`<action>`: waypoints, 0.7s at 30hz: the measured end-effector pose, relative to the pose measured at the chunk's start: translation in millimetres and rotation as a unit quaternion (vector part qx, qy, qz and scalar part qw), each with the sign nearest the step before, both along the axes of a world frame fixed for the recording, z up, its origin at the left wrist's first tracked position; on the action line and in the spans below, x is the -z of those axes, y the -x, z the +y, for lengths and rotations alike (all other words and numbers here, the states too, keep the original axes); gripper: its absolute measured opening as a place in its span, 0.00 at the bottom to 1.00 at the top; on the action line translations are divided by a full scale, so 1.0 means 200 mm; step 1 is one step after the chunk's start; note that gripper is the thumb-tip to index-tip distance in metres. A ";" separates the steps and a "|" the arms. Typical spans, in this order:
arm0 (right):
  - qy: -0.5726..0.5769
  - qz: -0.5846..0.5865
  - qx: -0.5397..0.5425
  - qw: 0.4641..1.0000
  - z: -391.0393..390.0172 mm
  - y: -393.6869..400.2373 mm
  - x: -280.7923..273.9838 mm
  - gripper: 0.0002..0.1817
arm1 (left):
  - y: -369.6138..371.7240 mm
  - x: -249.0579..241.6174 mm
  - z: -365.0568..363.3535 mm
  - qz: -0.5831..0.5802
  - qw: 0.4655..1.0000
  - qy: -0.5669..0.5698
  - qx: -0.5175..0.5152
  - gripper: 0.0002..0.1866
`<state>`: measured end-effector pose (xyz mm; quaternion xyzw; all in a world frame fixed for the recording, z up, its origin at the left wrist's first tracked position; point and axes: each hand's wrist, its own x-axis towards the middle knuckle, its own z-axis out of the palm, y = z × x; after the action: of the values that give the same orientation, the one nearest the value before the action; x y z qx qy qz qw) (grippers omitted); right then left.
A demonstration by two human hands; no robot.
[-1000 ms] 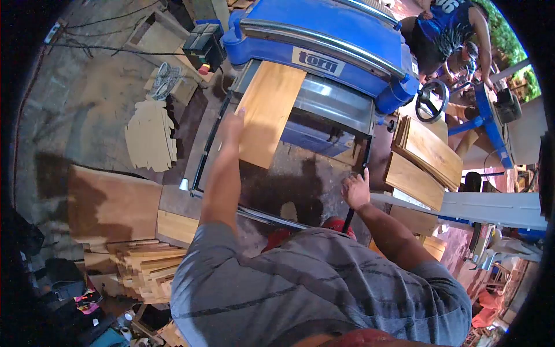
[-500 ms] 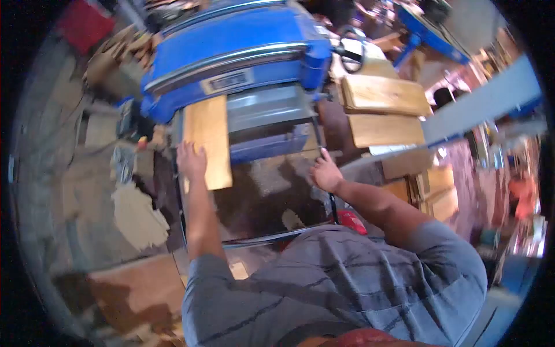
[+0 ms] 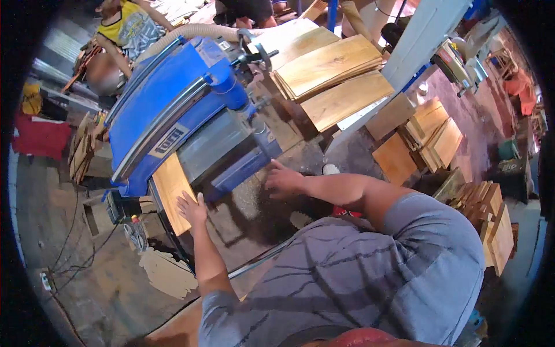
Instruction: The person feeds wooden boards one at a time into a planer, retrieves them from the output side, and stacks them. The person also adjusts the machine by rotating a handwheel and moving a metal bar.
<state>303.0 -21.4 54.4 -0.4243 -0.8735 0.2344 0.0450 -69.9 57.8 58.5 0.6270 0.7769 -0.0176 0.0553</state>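
Note:
A light wooden board (image 3: 171, 184) extends out of the front of a blue thickness planer (image 3: 167, 95), its far end hidden under the machine's housing. On the board's near part lies my left hand (image 3: 193, 210), flat with the fingers spread. My right hand (image 3: 284, 180) is beside the right end of the planer's lower blue body, fingers partly bent and apart, with nothing seen in it. A grey metal cover (image 3: 217, 144) spans the machine's front, to the right of the board.
Stacked wooden boards (image 3: 332, 66) rest right of the planer, near its handwheel (image 3: 263, 49). More boards (image 3: 430, 136) are piled on the floor at the right. A ribbed hose (image 3: 191, 32) runs behind the machine. Another person (image 3: 139, 26) is beyond it. Cables (image 3: 75, 266) cross the floor at left.
My view has turned, so the planer appears tilted and further left. Less of the board extends from the machine. My left hand is still on it; my right hand's fingers are apart.

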 end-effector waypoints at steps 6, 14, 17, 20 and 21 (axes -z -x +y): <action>-0.096 0.340 0.269 0.896 0.31 -0.41 0.44 0.23 | -0.44 0.04 -0.23 -0.148 0.989 0.003 0.026 0.34; -0.132 -0.055 0.264 0.954 1.14 -1.21 0.38 0.33 | -1.68 -0.01 -0.63 -0.425 0.897 0.079 -0.088 0.32; -0.065 -0.139 0.166 0.974 1.26 -1.33 0.36 0.38 | -1.62 0.19 -0.62 -0.314 0.945 -0.050 -0.079 0.28; -0.049 -0.177 0.122 0.975 1.30 -1.35 0.34 0.37 | -1.64 0.15 -0.59 -0.254 0.959 0.014 -0.121 0.22; -0.038 -0.188 0.097 0.977 1.31 -1.35 0.33 0.36 | -1.67 0.10 -0.58 -0.252 0.958 0.012 -0.133 0.19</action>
<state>572.9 239.8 -10.6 -0.5414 -0.8294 0.1112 -0.0813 265.1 -57.5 38.3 0.5015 0.8136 0.1391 0.2591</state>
